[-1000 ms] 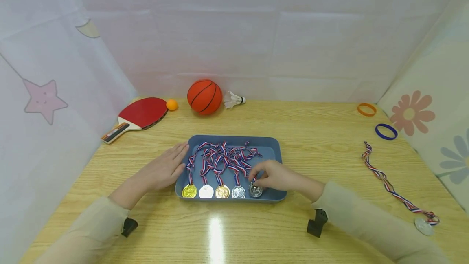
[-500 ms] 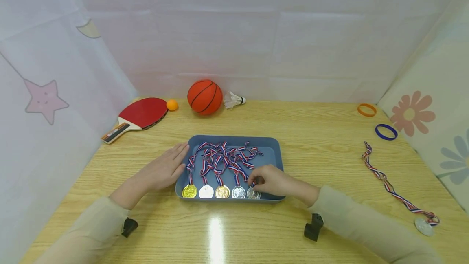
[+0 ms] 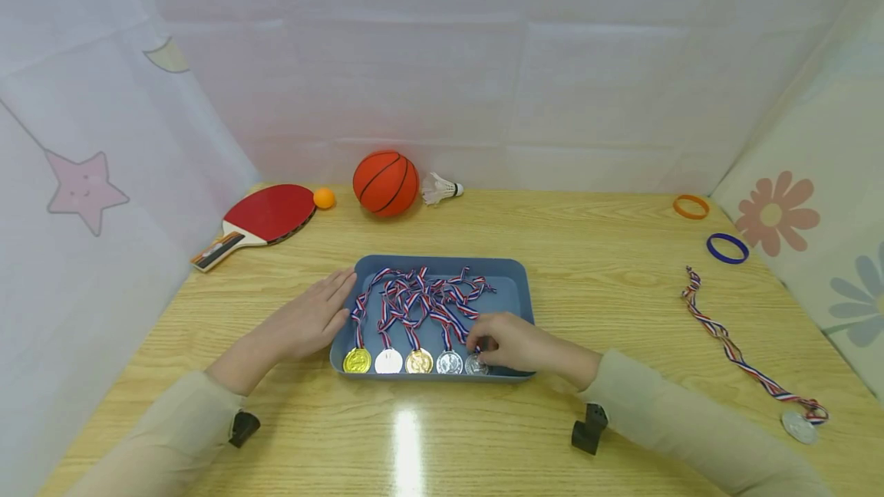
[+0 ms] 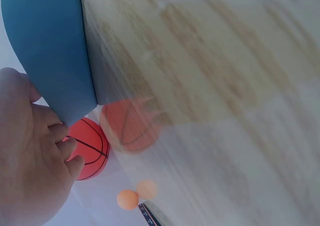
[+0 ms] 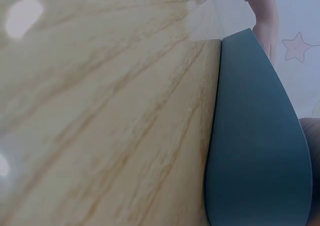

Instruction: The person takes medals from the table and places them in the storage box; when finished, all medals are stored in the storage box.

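Note:
A blue-grey tray [image 3: 511, 291] holds several medals in a row along its near side, their striped ribbons tangled behind them. Gold medals [image 3: 357, 360] alternate with a silver medal [image 3: 389, 360], and two silver ones end the row. My left hand [image 3: 314, 317] rests with straight fingers against the tray's left wall; the left wrist view shows those fingers along the tray's outer side [image 4: 50, 50]. My right hand [image 3: 509, 340] reaches inside, its curled thumb and fingers pinching the rightmost silver medal [image 3: 476, 364] near its ribbon. In the right wrist view the tray wall [image 5: 255, 136] hides most of that hand.
Another silver medal [image 3: 799, 427] lies at the right with its ribbon stretched back. Beyond it are a blue wristband [image 3: 727, 248] and an orange wristband [image 3: 691, 206]. Behind the tray sit a table tennis bat [image 3: 272, 211], an orange ball [image 3: 324, 197], a small basketball [image 3: 386, 182] and a shuttlecock [image 3: 442, 188].
My right hand has moved slightly left and down with the rightmost silver medal, which now lies close beside its neighbour. The left hand has stayed in place.

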A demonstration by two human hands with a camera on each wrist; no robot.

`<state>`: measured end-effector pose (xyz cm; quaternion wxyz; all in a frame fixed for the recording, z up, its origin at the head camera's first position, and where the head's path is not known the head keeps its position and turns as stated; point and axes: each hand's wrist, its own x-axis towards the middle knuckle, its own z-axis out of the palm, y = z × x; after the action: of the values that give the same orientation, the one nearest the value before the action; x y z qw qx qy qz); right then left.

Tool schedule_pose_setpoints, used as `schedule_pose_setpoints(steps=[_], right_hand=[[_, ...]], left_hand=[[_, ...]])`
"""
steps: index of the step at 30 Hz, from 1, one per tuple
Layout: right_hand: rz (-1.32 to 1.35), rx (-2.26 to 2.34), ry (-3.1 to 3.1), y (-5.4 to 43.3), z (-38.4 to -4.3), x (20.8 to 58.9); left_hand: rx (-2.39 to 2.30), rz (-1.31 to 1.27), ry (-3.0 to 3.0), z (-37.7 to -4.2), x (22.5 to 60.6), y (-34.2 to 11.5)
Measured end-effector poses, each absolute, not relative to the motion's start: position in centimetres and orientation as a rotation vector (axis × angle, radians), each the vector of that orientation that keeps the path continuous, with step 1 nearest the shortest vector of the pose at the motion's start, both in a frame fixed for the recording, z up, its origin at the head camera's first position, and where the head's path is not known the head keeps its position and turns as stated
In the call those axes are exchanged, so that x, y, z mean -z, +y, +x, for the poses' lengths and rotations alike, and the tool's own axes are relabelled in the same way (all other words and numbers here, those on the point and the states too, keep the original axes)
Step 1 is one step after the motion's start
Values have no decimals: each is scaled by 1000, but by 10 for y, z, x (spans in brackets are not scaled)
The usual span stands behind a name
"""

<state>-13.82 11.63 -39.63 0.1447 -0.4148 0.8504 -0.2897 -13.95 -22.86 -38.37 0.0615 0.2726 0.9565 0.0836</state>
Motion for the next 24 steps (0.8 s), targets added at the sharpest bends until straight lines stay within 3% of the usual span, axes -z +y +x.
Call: schedule_pose_setpoints(steps=[12, 24], right_hand=[[-1045, 1102, 2352, 137, -139, 377], [-706, 1494, 2381, 224, -133, 335]], left_hand=[[-266, 823, 2890, -139, 384, -229], [-259, 798, 2884, -140, 383, -229]])
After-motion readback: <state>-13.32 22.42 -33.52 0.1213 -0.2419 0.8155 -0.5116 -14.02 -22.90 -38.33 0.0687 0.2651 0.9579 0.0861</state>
